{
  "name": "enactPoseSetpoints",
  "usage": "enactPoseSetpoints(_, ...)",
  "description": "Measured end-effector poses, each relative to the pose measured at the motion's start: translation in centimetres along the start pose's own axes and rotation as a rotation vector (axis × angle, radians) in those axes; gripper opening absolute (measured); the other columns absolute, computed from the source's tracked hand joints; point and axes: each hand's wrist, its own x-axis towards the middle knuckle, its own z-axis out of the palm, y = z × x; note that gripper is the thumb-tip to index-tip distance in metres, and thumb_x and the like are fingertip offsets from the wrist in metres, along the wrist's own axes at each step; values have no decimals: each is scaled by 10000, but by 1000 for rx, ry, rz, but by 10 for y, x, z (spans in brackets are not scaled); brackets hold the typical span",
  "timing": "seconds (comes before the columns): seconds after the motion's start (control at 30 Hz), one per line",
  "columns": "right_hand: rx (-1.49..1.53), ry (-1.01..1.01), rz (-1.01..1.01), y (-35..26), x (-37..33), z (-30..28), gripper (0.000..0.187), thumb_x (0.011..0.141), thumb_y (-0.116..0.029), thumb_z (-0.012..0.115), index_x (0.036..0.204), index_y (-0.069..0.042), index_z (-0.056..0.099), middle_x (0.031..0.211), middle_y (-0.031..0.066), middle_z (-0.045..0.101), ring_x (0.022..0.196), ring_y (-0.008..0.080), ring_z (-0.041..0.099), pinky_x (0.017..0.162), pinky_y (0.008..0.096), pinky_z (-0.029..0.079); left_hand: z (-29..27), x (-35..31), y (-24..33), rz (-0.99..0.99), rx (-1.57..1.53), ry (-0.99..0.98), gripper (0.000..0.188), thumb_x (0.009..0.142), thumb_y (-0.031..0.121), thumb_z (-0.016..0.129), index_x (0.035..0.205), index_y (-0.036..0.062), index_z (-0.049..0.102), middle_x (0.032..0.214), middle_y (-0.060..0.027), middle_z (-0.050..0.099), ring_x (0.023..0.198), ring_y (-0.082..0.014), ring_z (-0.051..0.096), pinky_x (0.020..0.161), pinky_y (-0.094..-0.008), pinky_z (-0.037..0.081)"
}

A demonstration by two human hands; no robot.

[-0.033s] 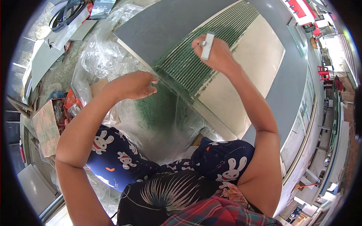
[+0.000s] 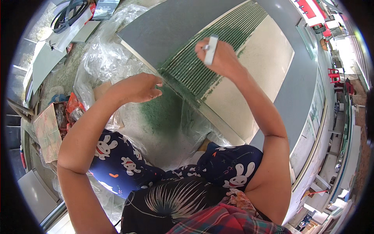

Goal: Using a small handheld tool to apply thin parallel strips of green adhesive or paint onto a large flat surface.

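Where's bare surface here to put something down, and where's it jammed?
Free: the plain beige tile back right of the green ridged strip, and the grey slab face beyond the left hand. The right hand holds a white notched tool on the ridges. Crowded: crumpled clear plastic and cardboard scraps on the left.

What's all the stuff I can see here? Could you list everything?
tile: one, beige back, lying centre right
green ridges: many, combed across the tile's left part
grey slab: one, under the tile, top centre
plastic sheet: clear, crumpled, left of the slab
cardboard: one, brown, far left
cable: black, coiled, top left
chair: red, far right
scraper: one, white, in the right hand
left hand: empty, at the tile's near corner
right hand: gripping the scraper over the ridges
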Motion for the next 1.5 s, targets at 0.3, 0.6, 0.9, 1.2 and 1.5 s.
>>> enactPoseSetpoints(0.3,282,-134,-255,-87,-36,24,155,887,-226,513,797,-104,541,752,90,602,651,309,622,587,423,512,-2,-4,-24,-73,82,197,332,881,91,510,1173,6,642,1116,-248,660,1071,-379,631,922,-450,487)
enactPoseSetpoints(0.6,421,-176,-260,-97,-59,31,200,890,-250,561,802,-78,612,708,110,602,655,339,619,590,439,482,-10,-4,-13,-38,65,164,320,877,113,521,1155,-2,630,1071,-230,668,1003,-382,639,886,-414,487)
enactPoseSetpoints(0.9,694,101,-61,-42,-23,-32,248,961,-268,548,859,-54,621,637,69,573,568,200,571,521,328,458,1,2,-21,-9,-115,46,368,923,234,626,1189,-20,614,1030,-221,688,955,-340,674,845,-403,510)
enactPoseSetpoints(1.2,782,583,184,98,-16,-36,237,972,-241,568,1022,-28,661,795,28,634,735,100,614,649,269,501,4,5,-15,-37,-95,-5,385,925,254,623,1204,-11,609,1020,-211,694,935,-342,677,831,-404,515)
enactPoseSetpoints(1.5,591,461,240,107,13,-7,260,960,-247,597,970,-5,690,944,56,702,759,117,654,686,300,539,8,14,-12,-83,-71,-69,386,935,208,621,1249,-13,575,1043,-207,699,866,-272,687,771,-365,538)
